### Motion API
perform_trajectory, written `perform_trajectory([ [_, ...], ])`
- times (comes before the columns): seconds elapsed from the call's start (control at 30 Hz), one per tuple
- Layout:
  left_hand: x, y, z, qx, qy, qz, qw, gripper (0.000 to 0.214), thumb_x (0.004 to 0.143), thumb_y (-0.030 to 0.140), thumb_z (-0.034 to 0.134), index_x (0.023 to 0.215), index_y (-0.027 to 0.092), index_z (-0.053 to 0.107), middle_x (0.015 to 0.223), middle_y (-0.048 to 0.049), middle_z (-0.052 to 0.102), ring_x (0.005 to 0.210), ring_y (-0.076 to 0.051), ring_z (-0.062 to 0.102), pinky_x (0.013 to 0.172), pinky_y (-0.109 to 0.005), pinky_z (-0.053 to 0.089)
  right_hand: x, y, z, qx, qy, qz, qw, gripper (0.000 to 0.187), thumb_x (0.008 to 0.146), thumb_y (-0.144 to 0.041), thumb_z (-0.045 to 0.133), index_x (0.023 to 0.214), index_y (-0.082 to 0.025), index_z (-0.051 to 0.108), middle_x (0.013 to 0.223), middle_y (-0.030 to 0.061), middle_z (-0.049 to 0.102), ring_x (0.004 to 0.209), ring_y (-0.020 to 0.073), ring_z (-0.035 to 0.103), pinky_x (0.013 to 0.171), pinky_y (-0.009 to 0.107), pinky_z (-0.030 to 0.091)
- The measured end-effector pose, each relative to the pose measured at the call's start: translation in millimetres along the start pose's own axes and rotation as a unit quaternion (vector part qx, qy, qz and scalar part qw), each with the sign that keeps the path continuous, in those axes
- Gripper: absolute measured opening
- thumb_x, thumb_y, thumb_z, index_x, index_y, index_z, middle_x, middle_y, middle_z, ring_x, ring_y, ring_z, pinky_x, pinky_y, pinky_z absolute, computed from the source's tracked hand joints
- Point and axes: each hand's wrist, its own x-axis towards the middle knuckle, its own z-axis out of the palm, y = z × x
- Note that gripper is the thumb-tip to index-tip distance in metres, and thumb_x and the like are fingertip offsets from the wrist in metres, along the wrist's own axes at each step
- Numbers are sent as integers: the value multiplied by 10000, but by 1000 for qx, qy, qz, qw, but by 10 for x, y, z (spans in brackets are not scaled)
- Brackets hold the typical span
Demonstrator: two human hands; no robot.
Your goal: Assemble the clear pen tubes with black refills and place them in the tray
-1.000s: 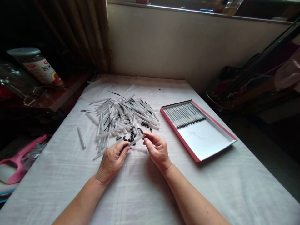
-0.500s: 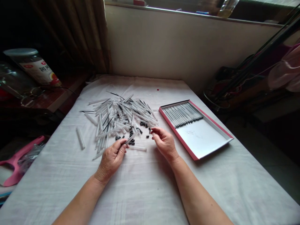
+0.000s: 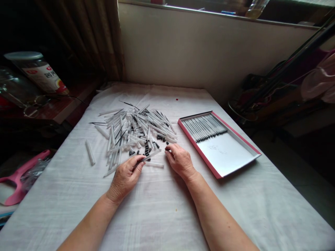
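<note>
My left hand is closed around a translucent pen barrel, which points up and to the right. Pinched at the fingertips of my right hand is a small black pen plug, mostly hidden, a short gap from the barrel's far end. A pile of clear pen barrels mixed with thin dark refills lies just beyond both hands. Several loose black plugs are scattered at its near edge. Another barrel lies flat between my hands, and one more is off to the left.
Right of the pile, a shallow red-edged box holds a row of pens with black ends. A cloth covers the table. A pink-handled item and a lidded jar are at the left. The wall stands behind.
My right hand has shifted slightly left and toward me, its fingertips now closing on a black plug. The barrel in my left hand has swung lower, its far end further right.
</note>
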Motion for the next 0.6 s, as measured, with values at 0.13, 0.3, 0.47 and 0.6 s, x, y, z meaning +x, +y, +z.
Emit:
perform_trajectory([
  [0.13, -5, -16, 5, 6, -11, 16, 1000, 260, 903, 327, 516, 1065, 201, 675, 995, -70, 745, 900, -200, 707, 812, -305, 563, -6, -23, -36, 276, 0, 83, 957, 139, 869, -314, 526, 938, -211, 590, 774, 33, 691, 621, 150, 602, 625, 289, 476],
  [0.3, 7, 16, -1, 11, -11, 22, 1000, 259, 907, 319, 510, 1057, 193, 679, 986, -71, 745, 896, -199, 708, 799, -298, 563, 13, -115, -98, 493, -27, 146, 857, 323, 787, -462, 622, 958, -190, 586, 738, 24, 679, 537, 105, 533, 452, 211, 355],
  [0.47, 4, 30, -13, 3, -9, 23, 1000, 263, 910, 321, 506, 1061, 187, 675, 978, -74, 745, 891, -196, 707, 790, -292, 559, 37, -128, -103, 567, -26, 195, 800, 385, 707, -527, 710, 854, -202, 565, 650, -12, 633, 500, 84, 484, 415, 181, 289],
  [0.6, -4, 26, -16, 0, -12, 21, 1000, 261, 911, 319, 509, 1060, 186, 676, 987, -75, 746, 897, -196, 707, 787, -288, 558, 42, -109, -88, 597, -29, 231, 768, 371, 613, -448, 804, 773, -179, 605, 574, -55, 524, 441, 41, 359, 381, 165, 163],
])
